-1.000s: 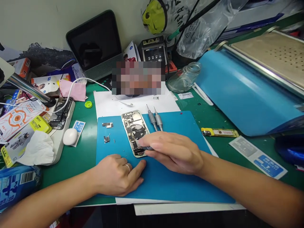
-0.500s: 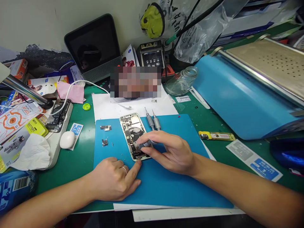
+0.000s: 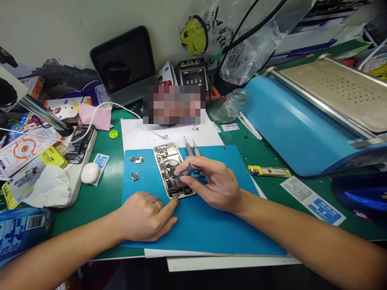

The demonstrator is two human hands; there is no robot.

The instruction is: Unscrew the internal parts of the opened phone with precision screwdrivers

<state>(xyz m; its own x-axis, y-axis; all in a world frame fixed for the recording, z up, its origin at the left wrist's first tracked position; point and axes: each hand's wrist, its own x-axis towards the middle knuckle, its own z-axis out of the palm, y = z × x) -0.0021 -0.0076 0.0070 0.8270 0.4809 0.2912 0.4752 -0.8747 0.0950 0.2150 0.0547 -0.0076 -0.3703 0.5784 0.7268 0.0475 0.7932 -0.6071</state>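
An opened phone [image 3: 165, 173] lies on the blue mat [image 3: 211, 229], its inner parts showing. My right hand [image 3: 216, 181] grips a small grey screwdriver [image 3: 188, 169] between thumb and fingers over the phone's lower half; its tip is hidden. At the phone's bottom edge rests the extended index finger of my left hand [image 3: 148, 217], the other fingers curled, holding nothing. Two more screwdrivers [image 3: 193, 148] lie beyond my right hand. Left of the phone are a small board [image 3: 137, 160] and another small part [image 3: 134, 177].
A blue machine [image 3: 281, 125] fills the right side, with a glass jar [image 3: 229, 105] and a yellow cutter [image 3: 269, 171] near it. Boxes, a white case [image 3: 90, 173] and a second phone body [image 3: 79, 145] crowd the left. A screen [image 3: 123, 64] stands behind.
The camera view has shifted a little. My right hand's grip on the screwdriver has changed slightly, and the tool looks more tilted. My left finger remains at the phone's bottom edge.
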